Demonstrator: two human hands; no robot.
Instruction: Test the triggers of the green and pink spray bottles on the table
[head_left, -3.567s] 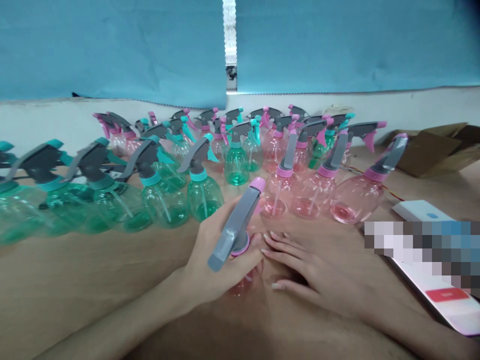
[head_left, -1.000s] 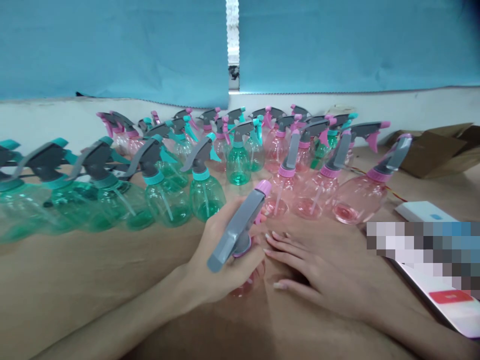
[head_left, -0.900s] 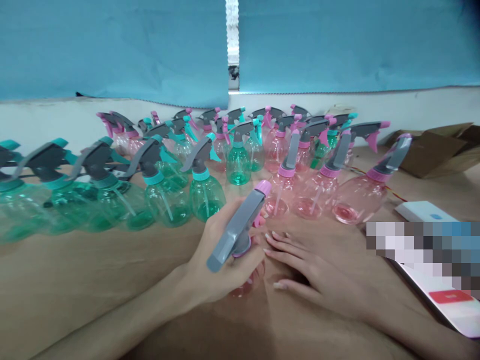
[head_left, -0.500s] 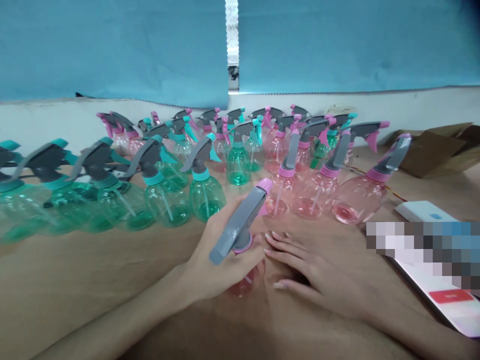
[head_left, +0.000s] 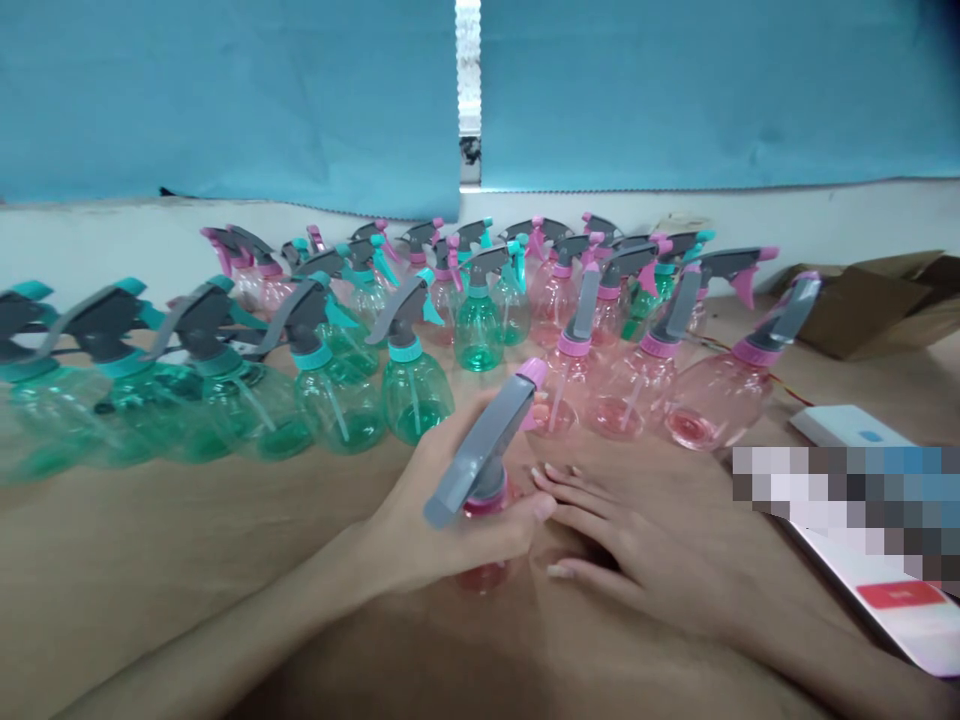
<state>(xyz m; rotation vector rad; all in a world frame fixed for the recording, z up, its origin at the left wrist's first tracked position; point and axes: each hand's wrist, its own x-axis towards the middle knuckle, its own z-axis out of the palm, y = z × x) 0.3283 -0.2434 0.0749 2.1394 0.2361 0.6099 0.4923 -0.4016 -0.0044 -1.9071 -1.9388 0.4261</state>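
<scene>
A pink spray bottle point(head_left: 486, 575) with a grey trigger head and pink nozzle stands upright on the table in front of me. My left hand point(head_left: 442, 490) is wrapped around it below the trigger head, thumb on the near side and fingertips showing beyond the nozzle. The hand hides much of the bottle's body. Just to the right, my right hand point(head_left: 611, 530) lies palm down on the tabletop, fingers stretched out, holding nothing. Its fingertips are close to my left thumb.
Green spray bottles point(head_left: 337, 405) line the left side. Three pink spray bottles point(head_left: 619, 400) stand in front on the right, with several mixed ones behind. A phone point(head_left: 832, 560), partly blurred out, and a white box point(head_left: 844, 424) lie at right, near a brown cardboard box point(head_left: 855, 310).
My left thumb has shifted right and straightened, so more of the bottle's pink collar shows. My right hand stays in place. The view has moved very slightly.
</scene>
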